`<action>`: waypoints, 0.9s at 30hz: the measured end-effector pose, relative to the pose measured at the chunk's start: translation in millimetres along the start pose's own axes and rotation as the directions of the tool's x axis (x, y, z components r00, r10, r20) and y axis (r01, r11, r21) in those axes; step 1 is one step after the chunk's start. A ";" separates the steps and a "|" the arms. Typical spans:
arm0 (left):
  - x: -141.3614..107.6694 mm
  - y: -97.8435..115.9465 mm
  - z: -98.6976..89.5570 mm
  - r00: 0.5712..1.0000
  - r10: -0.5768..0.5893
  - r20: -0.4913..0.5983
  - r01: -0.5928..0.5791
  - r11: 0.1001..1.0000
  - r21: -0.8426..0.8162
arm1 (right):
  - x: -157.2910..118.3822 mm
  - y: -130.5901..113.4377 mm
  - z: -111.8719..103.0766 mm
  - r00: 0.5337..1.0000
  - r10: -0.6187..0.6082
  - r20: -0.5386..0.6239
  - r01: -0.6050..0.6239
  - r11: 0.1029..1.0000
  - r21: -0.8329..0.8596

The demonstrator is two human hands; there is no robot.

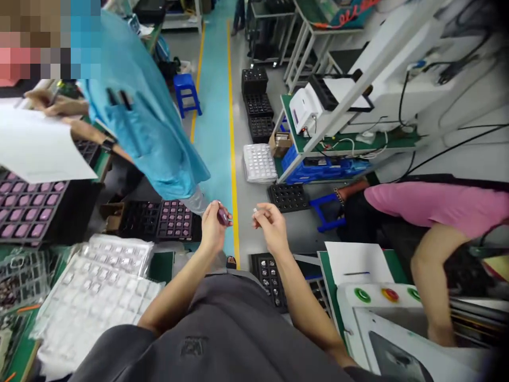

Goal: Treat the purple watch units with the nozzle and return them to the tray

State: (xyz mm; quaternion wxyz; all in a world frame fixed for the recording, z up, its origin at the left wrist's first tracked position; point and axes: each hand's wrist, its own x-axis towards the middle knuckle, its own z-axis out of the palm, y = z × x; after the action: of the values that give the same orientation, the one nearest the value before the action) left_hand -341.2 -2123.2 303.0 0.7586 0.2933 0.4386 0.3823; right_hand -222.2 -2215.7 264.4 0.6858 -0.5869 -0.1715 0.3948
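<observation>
My left hand (213, 228) is closed around a small, shiny purple piece (223, 215); its exact kind is too small to tell. A short gap to the right, my right hand (271, 225) pinches a tiny whitish bit (255, 210) between thumb and fingertips. Both hands are raised in front of my body, above the aisle floor, and do not touch each other. Nearest below my right forearm is a black tray (271, 284) with several shiny round parts in its pockets.
On my left, stacked clear plastic trays (99, 286) and a black tray of purple pieces (29, 204) lie on benches. A co-worker in a blue coat (135, 106) holds paper (40, 140). Right, a person in pink (433, 204) sits near a white machine (382, 318) with buttons.
</observation>
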 end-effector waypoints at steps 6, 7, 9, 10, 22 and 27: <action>91.3 3.7 105.5 0.995 0.090 0.046 -0.088 0.995 -0.040 | 104.6 -41.9 -12.6 0.996 -0.072 0.055 0.063 0.985 0.162; 109.7 6.0 119.9 0.993 0.113 0.042 -0.111 0.992 -0.057 | 128.2 -48.4 -10.5 0.993 -0.093 0.076 0.080 0.983 0.162; 150.3 12.4 148.3 0.984 0.174 0.028 -0.171 0.980 -0.101 | 178.8 -62.3 -4.4 0.979 -0.172 0.108 0.161 0.982 0.102; 172.0 16.4 162.5 0.977 0.214 0.017 -0.210 0.970 -0.126 | 205.1 -69.8 -0.7 0.967 -0.228 0.116 0.222 0.973 0.062; 387.6 100.1 283.9 0.884 0.449 -0.132 -0.468 0.854 -0.227 | 454.7 -153.8 68.6 0.910 -0.383 0.156 0.404 0.905 -0.137; 479.2 132.0 296.6 0.855 0.465 -0.229 -0.511 0.831 -0.221 | 554.2 -156.7 114.9 0.857 -0.430 0.285 0.486 0.859 -0.164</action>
State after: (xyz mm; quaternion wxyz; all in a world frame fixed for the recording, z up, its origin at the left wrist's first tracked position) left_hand 34.9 -1683.8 326.0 0.6293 0.2555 0.3531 0.6434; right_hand 99.7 -1727.0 314.2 0.6621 -0.5522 -0.4323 0.2640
